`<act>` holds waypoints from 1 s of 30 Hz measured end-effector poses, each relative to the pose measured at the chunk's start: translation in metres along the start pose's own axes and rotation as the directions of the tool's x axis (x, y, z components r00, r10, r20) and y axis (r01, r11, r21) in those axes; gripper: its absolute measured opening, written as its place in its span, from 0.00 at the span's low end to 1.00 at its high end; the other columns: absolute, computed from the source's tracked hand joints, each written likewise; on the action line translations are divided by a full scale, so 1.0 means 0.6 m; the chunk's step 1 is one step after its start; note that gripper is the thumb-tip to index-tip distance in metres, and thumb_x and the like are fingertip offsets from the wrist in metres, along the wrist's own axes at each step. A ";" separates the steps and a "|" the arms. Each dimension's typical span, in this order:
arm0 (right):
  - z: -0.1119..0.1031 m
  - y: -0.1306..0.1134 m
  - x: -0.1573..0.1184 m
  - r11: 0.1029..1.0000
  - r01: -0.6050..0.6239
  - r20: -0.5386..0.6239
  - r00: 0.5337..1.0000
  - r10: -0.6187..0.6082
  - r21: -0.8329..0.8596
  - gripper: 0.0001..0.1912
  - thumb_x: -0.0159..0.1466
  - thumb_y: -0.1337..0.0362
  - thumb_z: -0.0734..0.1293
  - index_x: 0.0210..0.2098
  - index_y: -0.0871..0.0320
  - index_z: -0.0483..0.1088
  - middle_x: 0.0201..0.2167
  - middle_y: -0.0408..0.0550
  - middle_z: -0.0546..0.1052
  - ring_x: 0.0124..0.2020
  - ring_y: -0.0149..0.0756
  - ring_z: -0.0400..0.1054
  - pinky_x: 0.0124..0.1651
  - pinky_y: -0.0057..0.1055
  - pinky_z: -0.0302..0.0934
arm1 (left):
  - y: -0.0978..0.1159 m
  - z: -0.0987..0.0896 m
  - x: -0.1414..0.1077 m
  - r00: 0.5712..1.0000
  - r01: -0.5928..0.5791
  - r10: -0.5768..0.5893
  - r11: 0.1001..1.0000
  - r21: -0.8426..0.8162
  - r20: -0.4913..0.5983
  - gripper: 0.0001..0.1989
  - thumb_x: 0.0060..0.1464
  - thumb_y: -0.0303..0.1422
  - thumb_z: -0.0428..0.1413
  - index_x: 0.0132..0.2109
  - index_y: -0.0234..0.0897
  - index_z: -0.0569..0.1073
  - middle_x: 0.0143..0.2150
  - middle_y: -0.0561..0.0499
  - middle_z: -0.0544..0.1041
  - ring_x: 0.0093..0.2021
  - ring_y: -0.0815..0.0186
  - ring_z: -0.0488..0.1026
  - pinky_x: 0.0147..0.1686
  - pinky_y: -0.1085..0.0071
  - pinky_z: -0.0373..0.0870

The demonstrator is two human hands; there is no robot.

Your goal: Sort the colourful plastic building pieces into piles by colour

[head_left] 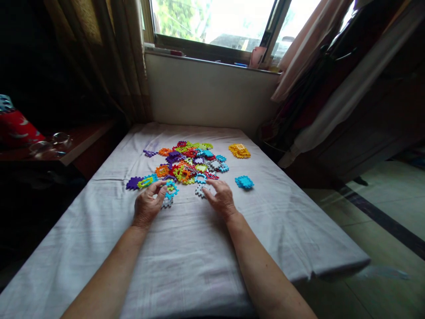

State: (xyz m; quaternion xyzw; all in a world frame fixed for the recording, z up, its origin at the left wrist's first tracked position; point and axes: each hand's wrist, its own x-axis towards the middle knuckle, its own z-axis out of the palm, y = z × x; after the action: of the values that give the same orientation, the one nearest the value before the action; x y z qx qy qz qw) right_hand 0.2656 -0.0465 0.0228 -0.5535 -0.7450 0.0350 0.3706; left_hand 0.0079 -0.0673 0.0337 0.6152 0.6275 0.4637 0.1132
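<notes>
My left hand has its thumb and index finger closed at the edge of a light blue toothed plastic piece. Partly under that piece lies a grey toothed piece. My right hand is curved, thumb and fingers apart. Its thumb meets a pale grey toothed piece, and its fingertips are beside a light blue frame piece. Just beyond both hands spreads a mixed pile of interlocking pieces in red, orange, purple, green, blue and grey.
Yellow pieces form a stack at the far right, and blue pieces another nearer me. Left of the pile are a purple piece and a lime frame. A grey cloth covers the table. Glasses rest on a side desk.
</notes>
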 end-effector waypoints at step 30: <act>-0.110 0.138 0.004 0.708 -0.682 -0.368 0.716 0.593 -0.185 0.21 0.63 0.57 0.63 0.52 0.61 0.73 0.48 0.59 0.77 0.50 0.49 0.68 0.51 0.40 0.61 | -0.075 -0.044 0.032 0.999 -0.005 0.030 0.867 0.498 -0.042 0.17 0.60 0.41 0.50 0.51 0.42 0.76 0.51 0.40 0.80 0.52 0.50 0.74 0.61 0.46 0.57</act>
State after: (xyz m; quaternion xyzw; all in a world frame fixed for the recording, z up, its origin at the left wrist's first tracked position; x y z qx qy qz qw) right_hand 0.3706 -0.0362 0.0334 -0.8281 -0.4397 -0.0334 0.3460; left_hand -0.0451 -0.0537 0.0235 0.6181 0.7226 0.3021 -0.0683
